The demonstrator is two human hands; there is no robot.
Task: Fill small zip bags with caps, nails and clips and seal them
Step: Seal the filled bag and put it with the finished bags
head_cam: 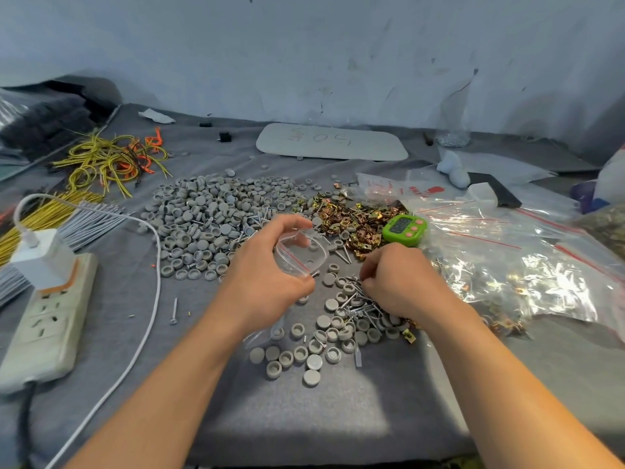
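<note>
A person's left hand [267, 269] holds a small clear plastic zip bag with a red seal line [301, 253] above a grey cloth-covered counter [304, 411]. Its grip is curled round the bag, whose mouth is open. The right hand [402, 282] rests just beside it on a scatter of silver nails [358, 301], its grip narrow and fingers curled down; whether it holds any cannot be told. A heap of round grey plastic caps [203, 225] lies behind the left hand, and gold metal clips [358, 220] lie beside a green digital timer [404, 230].
</note>
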